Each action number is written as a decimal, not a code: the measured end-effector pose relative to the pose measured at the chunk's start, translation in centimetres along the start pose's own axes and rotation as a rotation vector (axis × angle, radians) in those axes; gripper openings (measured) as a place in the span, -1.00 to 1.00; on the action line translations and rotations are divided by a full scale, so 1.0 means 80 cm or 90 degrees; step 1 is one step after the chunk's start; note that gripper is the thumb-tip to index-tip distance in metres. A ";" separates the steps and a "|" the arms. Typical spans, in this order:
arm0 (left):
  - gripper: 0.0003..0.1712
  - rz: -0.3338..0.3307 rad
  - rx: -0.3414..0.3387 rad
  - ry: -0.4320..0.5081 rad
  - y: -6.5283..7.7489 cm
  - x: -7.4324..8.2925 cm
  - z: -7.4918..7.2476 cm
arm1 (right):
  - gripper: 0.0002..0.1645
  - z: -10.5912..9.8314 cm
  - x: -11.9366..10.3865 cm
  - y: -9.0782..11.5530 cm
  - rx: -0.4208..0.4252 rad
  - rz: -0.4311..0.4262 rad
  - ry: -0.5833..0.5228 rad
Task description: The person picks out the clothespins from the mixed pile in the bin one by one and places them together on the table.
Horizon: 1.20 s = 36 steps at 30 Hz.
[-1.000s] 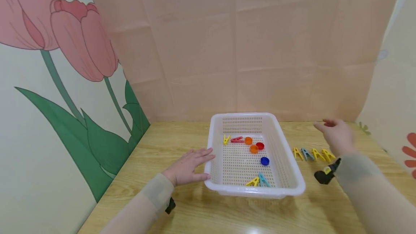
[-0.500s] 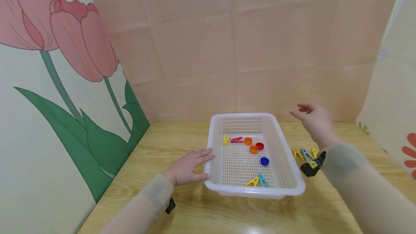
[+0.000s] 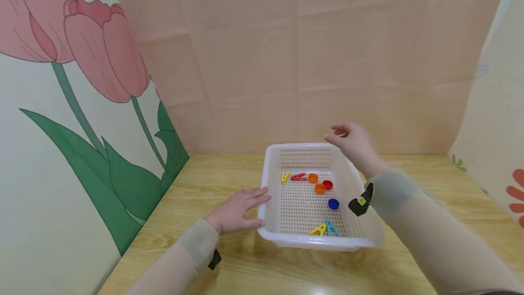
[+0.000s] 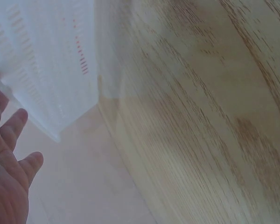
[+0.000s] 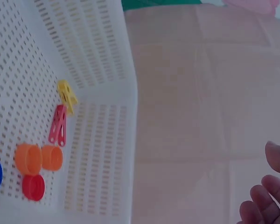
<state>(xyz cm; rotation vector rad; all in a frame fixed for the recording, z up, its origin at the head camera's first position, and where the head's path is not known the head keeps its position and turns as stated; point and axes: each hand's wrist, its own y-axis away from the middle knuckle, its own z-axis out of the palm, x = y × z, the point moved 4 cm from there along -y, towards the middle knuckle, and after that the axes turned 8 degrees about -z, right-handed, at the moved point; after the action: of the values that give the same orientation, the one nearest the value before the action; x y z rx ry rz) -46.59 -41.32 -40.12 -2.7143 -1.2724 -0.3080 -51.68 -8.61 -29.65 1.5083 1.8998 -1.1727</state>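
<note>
A white perforated plastic basket stands on the wooden table. My left hand rests straight fingers against its left rim; the left wrist view shows this hand beside the basket wall. Over the basket's back right corner hovers my right hand, fingers loosely bent, holding nothing. Inside the basket lie a yellow clothespin, a red clothespin, two orange bottle caps, a red cap and a blue cap. Near its front are a second yellow clothespin and a light blue clothespin.
The right forearm covers the row of clothespins on the table right of the basket; only a bluish bit shows past the sleeve. A beige sheet hangs behind the table. A wall painted with tulips stands at the left.
My right hand has moved left, from above the clothespins on the right to over the basket's back right corner. The left hand and the basket stay put.
</note>
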 end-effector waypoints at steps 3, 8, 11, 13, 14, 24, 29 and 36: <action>-0.17 -0.001 0.000 -0.008 0.001 0.000 0.000 | -0.31 0.022 -0.004 -0.009 -0.026 -0.005 -0.009; -0.17 0.002 -0.003 -0.002 0.003 -0.001 0.000 | -0.33 0.057 -0.006 -0.024 -0.060 0.007 -0.025; -0.18 0.005 -0.002 0.002 0.005 -0.003 0.001 | -0.34 0.074 -0.004 -0.031 -0.069 0.017 -0.038; -0.18 0.006 -0.002 0.003 0.007 -0.004 0.001 | -0.35 0.085 -0.001 -0.034 -0.073 0.021 -0.044; -0.18 0.008 -0.002 0.003 0.008 -0.004 0.000 | -0.36 0.090 0.000 -0.035 -0.075 0.028 -0.055; -0.17 0.036 0.009 -0.004 0.013 -0.006 -0.001 | -0.38 0.125 0.024 -0.044 -0.067 0.051 -0.054; -0.15 0.033 -0.004 -0.002 0.012 -0.006 0.000 | -0.42 0.139 0.048 -0.043 -0.079 0.088 -0.043; -0.14 0.025 -0.001 -0.005 0.016 -0.009 -0.001 | -0.44 0.154 0.075 -0.041 -0.102 0.131 0.002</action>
<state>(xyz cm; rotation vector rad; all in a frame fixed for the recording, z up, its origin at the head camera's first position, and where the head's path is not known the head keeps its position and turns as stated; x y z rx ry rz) -46.06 -42.66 -40.23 -2.7411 -1.2194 -0.2952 -58.58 -15.55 -39.85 1.5741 1.7473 -0.9059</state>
